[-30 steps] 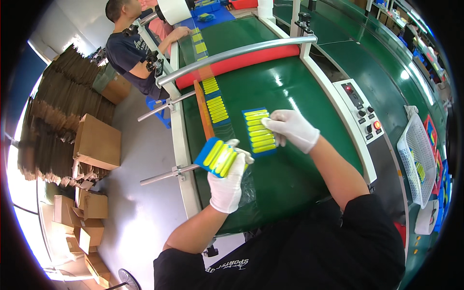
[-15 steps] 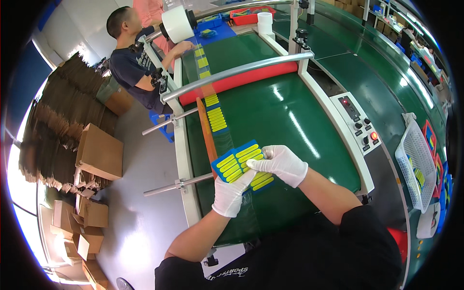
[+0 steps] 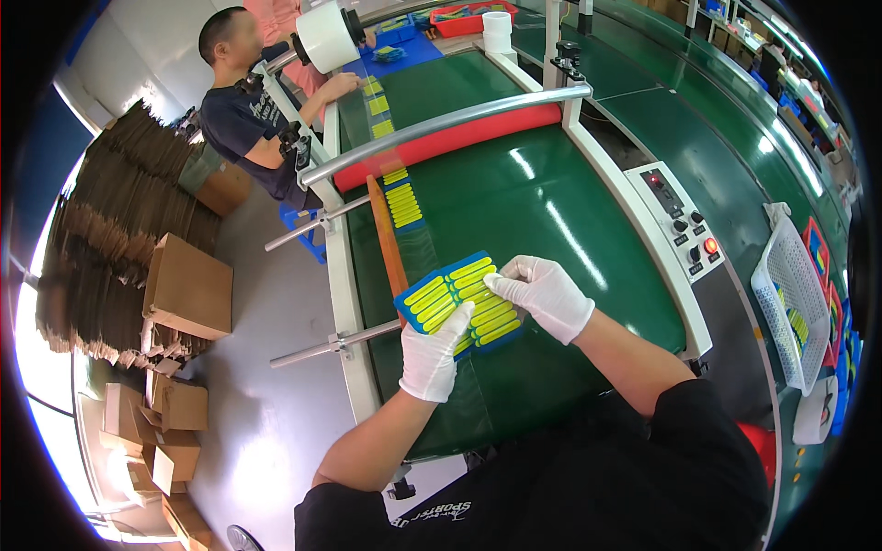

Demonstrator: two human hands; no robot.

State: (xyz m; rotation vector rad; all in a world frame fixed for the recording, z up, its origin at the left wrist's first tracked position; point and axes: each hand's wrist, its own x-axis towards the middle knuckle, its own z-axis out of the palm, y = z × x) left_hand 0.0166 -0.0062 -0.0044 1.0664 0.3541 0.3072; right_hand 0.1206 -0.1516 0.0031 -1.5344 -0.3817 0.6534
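Both my hands wear white gloves and hold a few blue pads with raised yellow bars (image 3: 470, 279), overlapping and fanned out above the green belt. My left hand (image 3: 432, 356) grips the pads from the near left, its thumb lying across the yellow bars. At their right edge, my right hand (image 3: 549, 298) pinches a pad between thumb and bent fingers. Beyond my hands, a similar blue and yellow pad (image 3: 404, 206) lies on the belt in a line of clear film, beside an orange-brown guide strip (image 3: 387, 241). My fingers under the pads are hidden.
A red roller (image 3: 450, 145) and metal bar cross the belt (image 3: 514, 211). A control box (image 3: 675, 220) with a lit red button stands at right, near a white basket (image 3: 792, 312). Far left, a co-worker (image 3: 248, 110) sits by a film roll (image 3: 327, 39). Cardboard boxes (image 3: 188, 289) stand on the floor.
My right hand has drawn its thumb away from my left thumb toward the pads' right edge. My left hand has shifted slightly left, and more of the yellow bars show.
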